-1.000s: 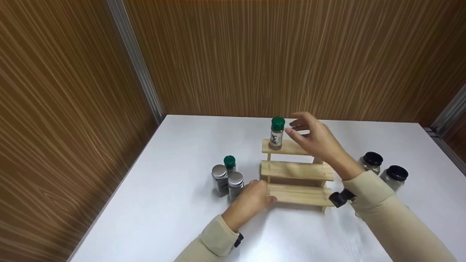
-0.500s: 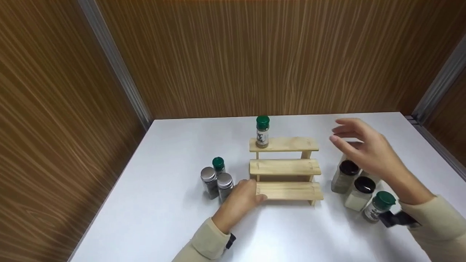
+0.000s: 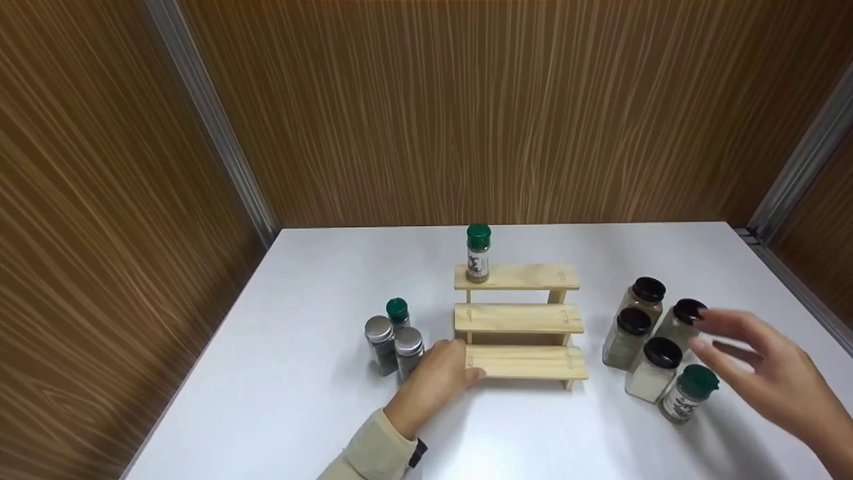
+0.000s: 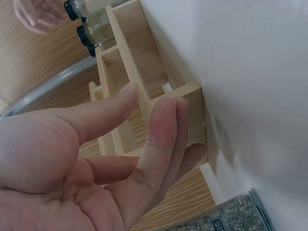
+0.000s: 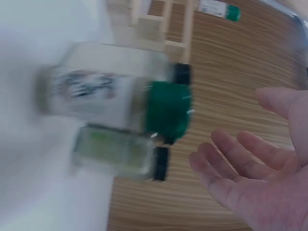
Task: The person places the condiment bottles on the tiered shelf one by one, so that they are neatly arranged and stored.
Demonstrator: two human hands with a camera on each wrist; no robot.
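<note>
My left hand point(image 3: 436, 377) holds the left end of a three-step wooden rack point(image 3: 520, 319) at its lowest shelf. In the left wrist view, the thumb point(image 4: 110, 108) lies at the shelf's edge and the fingers bend along the end panel. On the top shelf's left end stands a green-capped spice jar point(image 3: 478, 257). My right hand point(image 3: 766, 373), fingers spread and holding nothing, is beside another green-capped spice jar point(image 3: 681, 403) at the right. That jar looks blurred in the right wrist view, with the right hand point(image 5: 255, 168) beyond its cap.
Several black-capped glass jars point(image 3: 623, 343) stand grouped right of the rack. Close by my left hand are two silver-capped jars point(image 3: 381, 347) and a small green-capped jar point(image 3: 398, 310). Wood-grain panels point(image 3: 426, 113) border the white table point(image 3: 320, 287) at the back and sides.
My right hand has moved from beside the jar on the top shelf, rightward and down to the jars at the right. My left hand stays at the rack. The head view has shifted slightly.
</note>
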